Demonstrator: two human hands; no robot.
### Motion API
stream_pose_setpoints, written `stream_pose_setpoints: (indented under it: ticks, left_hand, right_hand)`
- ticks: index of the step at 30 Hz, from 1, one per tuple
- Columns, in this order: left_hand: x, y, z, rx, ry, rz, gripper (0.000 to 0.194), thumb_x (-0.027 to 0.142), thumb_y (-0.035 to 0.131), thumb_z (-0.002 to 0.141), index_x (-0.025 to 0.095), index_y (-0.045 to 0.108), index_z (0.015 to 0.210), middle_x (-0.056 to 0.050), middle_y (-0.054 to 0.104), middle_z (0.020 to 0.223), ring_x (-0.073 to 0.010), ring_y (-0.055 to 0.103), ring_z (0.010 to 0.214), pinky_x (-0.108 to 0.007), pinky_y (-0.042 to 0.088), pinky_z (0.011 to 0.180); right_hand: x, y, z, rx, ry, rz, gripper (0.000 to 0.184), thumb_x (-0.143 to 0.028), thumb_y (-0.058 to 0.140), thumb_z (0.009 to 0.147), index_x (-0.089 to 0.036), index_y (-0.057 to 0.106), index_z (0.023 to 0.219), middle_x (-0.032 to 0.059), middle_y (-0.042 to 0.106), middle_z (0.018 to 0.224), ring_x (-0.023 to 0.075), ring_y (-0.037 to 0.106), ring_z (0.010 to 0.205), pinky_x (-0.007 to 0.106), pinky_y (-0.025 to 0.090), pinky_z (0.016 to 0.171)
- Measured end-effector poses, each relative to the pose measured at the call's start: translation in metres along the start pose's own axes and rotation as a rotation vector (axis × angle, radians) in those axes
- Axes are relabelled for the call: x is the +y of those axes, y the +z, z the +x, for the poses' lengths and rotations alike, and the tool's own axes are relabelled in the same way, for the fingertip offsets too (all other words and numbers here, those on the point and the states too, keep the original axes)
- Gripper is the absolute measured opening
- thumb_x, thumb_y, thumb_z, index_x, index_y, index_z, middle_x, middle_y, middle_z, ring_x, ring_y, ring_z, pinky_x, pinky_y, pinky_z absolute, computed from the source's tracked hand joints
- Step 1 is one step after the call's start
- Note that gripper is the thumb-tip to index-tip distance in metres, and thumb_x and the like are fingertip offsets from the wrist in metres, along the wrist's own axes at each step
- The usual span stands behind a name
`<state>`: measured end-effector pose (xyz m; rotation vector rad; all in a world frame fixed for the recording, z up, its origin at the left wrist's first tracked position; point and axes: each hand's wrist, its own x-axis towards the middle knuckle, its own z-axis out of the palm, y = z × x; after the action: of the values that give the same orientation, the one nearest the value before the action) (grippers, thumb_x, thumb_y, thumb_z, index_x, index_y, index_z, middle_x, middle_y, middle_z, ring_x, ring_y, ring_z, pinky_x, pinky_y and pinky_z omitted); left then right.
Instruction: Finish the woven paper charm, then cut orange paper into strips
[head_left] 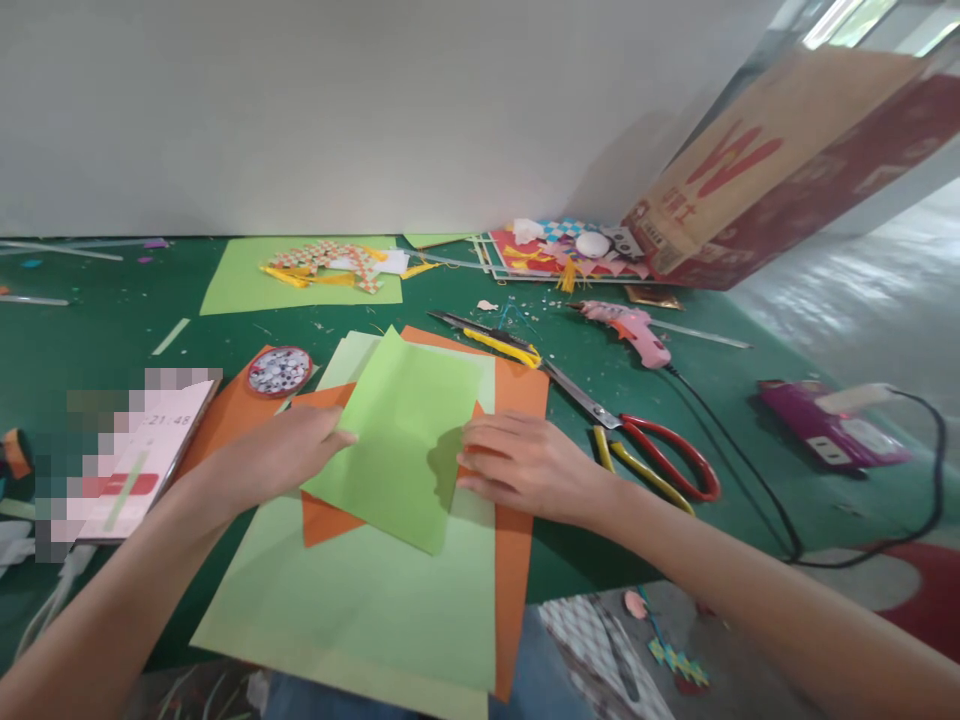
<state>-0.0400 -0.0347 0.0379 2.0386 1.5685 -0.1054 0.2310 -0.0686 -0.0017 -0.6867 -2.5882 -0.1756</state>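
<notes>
A small bright green paper sheet [405, 440] lies tilted over an orange paper piece [324, 520], whose edges stick out around it. Both are above a larger pale green sheet [360, 610], with a long orange sheet [517, 560] beneath. My left hand [300, 450] grips the left edge of the bright green sheet, thumb on top and the other fingers mostly hidden. On the opposite side, my right hand [521, 460] has its fingers curled at the orange piece's right edge, close beside the bright green sheet.
Right of the papers lie red-handled scissors [600, 410], yellow-handled pliers [502, 345] and a pink glue gun [630, 330] with a cord. A purple power strip [832, 425] sits farther right. Left are a phone [150, 460] and a round box of googly eyes [280, 371]. A paper bag [787, 160] leans behind.
</notes>
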Motion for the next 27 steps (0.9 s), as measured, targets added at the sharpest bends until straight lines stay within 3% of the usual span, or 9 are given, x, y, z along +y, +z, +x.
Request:
stream_pose_setpoints:
  ticks: [8,18,27]
  left_hand:
    - [0.001,-0.001,0.0,-0.014,0.012,0.061,0.032,0.047,0.036,0.079,0.022,0.042,0.061,-0.005,0.057,0.059,-0.0197,0.053,0.054,-0.027,0.032,0.05]
    - [0.001,-0.001,0.0,-0.043,-0.002,0.04,0.033,0.049,0.034,0.079,0.022,0.045,0.064,-0.006,0.06,0.064,-0.0217,0.057,0.058,-0.027,0.035,0.051]
    - [-0.001,-0.002,0.0,0.01,-0.011,0.009,0.034,0.049,0.04,0.076,0.022,0.043,0.057,-0.005,0.057,0.058,-0.02,0.053,0.053,-0.028,0.033,0.049]
  right_hand:
    - [0.027,0.005,-0.002,0.077,0.046,-0.054,0.027,-0.029,0.049,0.092,-0.014,0.068,0.078,0.0082,0.071,0.082,0.0181,0.065,0.078,0.03,0.052,0.075]
    - [0.059,0.01,0.0,-0.027,0.158,-0.134,0.041,-0.033,0.038,0.096,-0.016,0.069,0.075,0.0083,0.072,0.082,0.0191,0.065,0.078,0.031,0.05,0.073]
    - [0.057,0.015,0.006,-0.13,0.328,-0.281,0.036,-0.033,0.04,0.094,-0.013,0.069,0.085,0.0127,0.07,0.09,0.026,0.062,0.091,0.037,0.05,0.075]
